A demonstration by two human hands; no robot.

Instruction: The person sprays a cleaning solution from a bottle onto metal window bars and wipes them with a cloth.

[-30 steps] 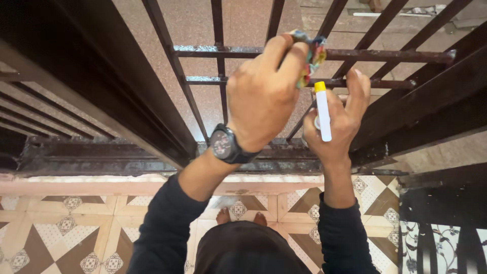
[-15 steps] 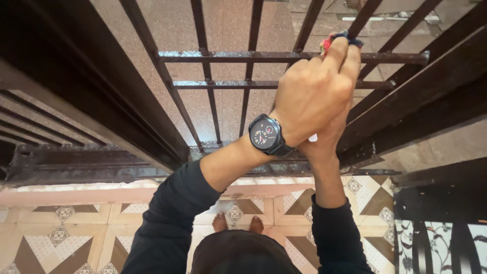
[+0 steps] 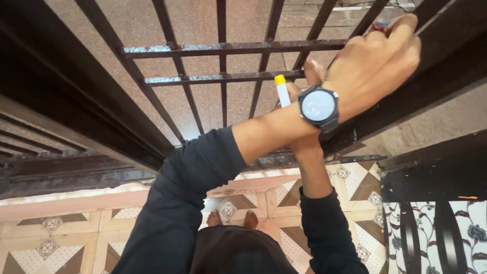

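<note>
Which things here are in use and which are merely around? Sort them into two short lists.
In use:
left hand, pressing a coloured cloth against the dark metal grille
right hand, mostly hidden behind the left wrist, holding a white tube with a yellow cap

Merely around:
wristwatch
patterned floor tiles
floral panel

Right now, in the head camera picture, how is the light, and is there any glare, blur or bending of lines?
Head view: soft, even daylight; pale sheen on the upper crossbar and lower crossbar of the dark metal grille; glare washes out the wristwatch face; the left hand looks slightly motion-soft; the grille's bars fan outward, a wide-angle effect; the patterned floor tiles stay sharp.
</note>
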